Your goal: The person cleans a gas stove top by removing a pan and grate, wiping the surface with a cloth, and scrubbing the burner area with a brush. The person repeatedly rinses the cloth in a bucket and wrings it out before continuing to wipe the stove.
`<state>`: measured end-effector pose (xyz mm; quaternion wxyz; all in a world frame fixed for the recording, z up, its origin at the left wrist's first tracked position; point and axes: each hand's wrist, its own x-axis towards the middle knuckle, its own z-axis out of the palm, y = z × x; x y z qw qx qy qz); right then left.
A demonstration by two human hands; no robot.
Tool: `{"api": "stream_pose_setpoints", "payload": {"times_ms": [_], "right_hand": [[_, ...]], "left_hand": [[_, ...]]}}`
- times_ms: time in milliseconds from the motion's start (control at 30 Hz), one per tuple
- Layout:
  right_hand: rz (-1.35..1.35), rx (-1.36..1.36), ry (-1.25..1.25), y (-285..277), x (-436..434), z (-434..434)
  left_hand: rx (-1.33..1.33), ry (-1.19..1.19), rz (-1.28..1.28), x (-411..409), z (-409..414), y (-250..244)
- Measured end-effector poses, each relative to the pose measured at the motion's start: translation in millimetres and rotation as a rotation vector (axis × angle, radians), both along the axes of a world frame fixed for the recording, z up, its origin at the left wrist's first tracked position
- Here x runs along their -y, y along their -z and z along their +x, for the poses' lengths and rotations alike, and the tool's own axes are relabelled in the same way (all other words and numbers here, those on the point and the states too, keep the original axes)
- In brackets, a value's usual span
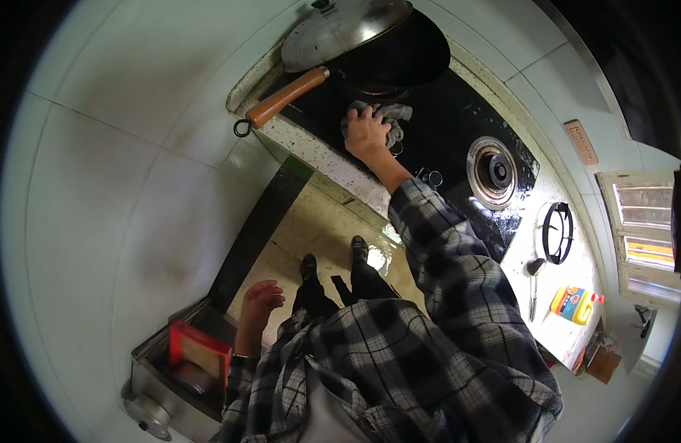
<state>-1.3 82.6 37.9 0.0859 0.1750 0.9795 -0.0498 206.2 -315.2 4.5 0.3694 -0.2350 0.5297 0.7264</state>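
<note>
Fingers curled over it, my right hand (366,132) presses a crumpled grey cloth (397,113) onto the black glass gas cooktop (437,124). Just beyond the cloth stands a dark wok (409,52) with a wooden handle (288,98). Its metal lid (343,33) rests tilted over the wok. Nearer my forearm are the control knobs (429,177) and an uncovered burner (494,171) with a stained metal ring. My left hand (258,304) hangs by my side over the floor, empty, its fingers loosely bent and apart.
The removed black pan support (557,232) lies on the speckled counter (539,310), beside a long-handled utensil (534,288) and a yellow detergent bottle (575,304). The wok handle juts past the counter's front edge. Behind my left side, a metal cabinet (172,398) holds a red box (199,354).
</note>
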Motion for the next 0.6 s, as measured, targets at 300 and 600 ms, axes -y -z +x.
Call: {"api": "stream_pose_setpoints", "payload": {"times_ms": [300, 600], "right_hand": [[-0.028, -0.316, -0.144, 7, 26, 105], [0.126, -0.274, 0.316, 11, -48, 285]], "left_hand": [[-0.041, 0.215, 0.010, 8, -36, -5], [-0.060, 0.467, 0.169, -36, -67, 4]]}}
